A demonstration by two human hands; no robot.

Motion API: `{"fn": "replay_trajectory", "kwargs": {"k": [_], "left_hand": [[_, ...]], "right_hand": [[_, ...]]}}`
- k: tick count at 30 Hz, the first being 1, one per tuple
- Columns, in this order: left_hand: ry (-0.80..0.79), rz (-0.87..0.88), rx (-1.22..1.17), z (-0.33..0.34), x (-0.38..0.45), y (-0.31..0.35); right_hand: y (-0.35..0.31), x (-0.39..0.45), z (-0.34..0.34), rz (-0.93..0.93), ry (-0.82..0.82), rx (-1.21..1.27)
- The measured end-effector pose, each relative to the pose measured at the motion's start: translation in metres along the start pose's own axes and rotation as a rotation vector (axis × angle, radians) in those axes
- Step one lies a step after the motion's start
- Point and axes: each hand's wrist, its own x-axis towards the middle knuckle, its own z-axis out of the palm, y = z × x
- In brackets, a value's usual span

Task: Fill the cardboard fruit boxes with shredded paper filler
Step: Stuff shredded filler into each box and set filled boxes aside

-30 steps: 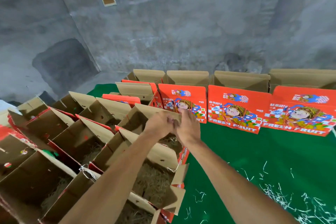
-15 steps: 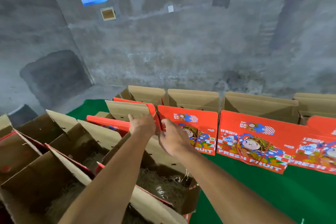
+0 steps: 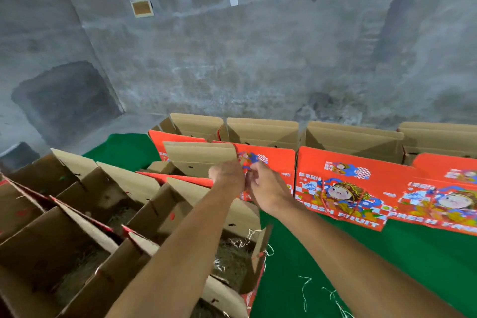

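Both hands, left hand [image 3: 227,175] and right hand [image 3: 268,190], fingers curled together, contents untellable, above filler-lined open brown cardboard box [image 3: 232,217]; bare green table cloth [image 3: 335,253] right of it, grey concrete wall [image 3: 258,59] beyond.

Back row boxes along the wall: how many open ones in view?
4, side by side against the wall: leftmost box, second box, third box, fourth box, which is cut off by the right frame edge. More may sit beyond it.

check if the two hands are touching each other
Cannot tell. In the head view the left hand and right hand meet fingertip to fingertip, but blur hides any contact.
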Motion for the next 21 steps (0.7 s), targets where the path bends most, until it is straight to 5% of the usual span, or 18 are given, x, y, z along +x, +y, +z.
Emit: {"fn": "replay_trajectory", "kwargs": {"k": [8,14,21], "left_hand": [[0.055,0.306,-0.144,-0.012,-0.112,0.13],[0.084,0.512,-0.185,-0.014,-0.236,0.222],[0.094,0.658,-0.29,-0.025,-0.398,0.303]], "right_hand": [[0.075,-0.073,-0.104,0.237,0.098,0.025],[0.143,-0.196,-0.184,0.315,0.224,0.177],[0.201,-0.323,-0.266,0.617,0.336,0.384]]}}
